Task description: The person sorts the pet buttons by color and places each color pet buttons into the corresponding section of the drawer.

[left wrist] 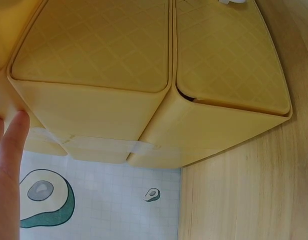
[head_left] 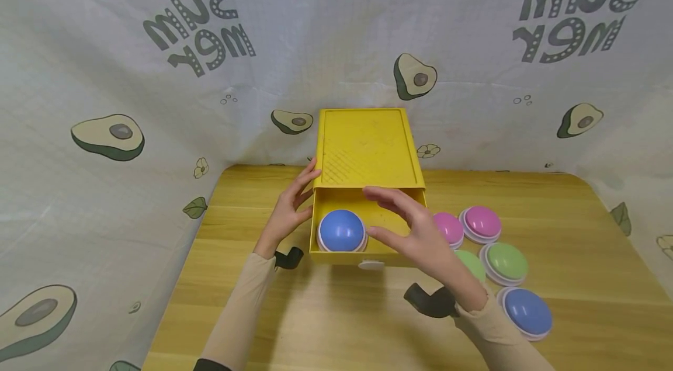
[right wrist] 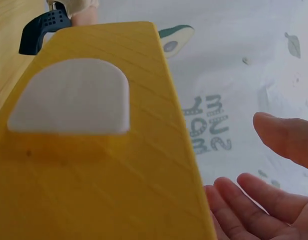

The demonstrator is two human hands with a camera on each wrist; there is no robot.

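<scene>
A yellow box (head_left: pixel 370 146) has its drawer (head_left: pixel 336 257) pulled out toward me. In the drawer's left part sits a blue domed button (head_left: pixel 342 231) with a white rim. My left hand (head_left: pixel 288 210) rests its fingers against the box's left side; the left wrist view shows its fingers (left wrist: pixel 16 145) by the yellow wall. Over the right part of the drawer is my right hand (head_left: pixel 415 231), thumb and fingers spread apart, holding nothing. Its thumb tip is close to the blue button. The right wrist view shows the drawer's white handle (right wrist: pixel 73 97) and the spread fingers (right wrist: pixel 254 210).
Right of the drawer, on the wooden table (head_left: pixel 594 231), lie more domed buttons: a pink one (head_left: pixel 482 222), a second pink one (head_left: pixel 448 228), a green one (head_left: pixel 506 261), another green one (head_left: pixel 469 266), and a blue one (head_left: pixel 527 311). An avocado-print sheet (head_left: pixel 336 26) hangs behind.
</scene>
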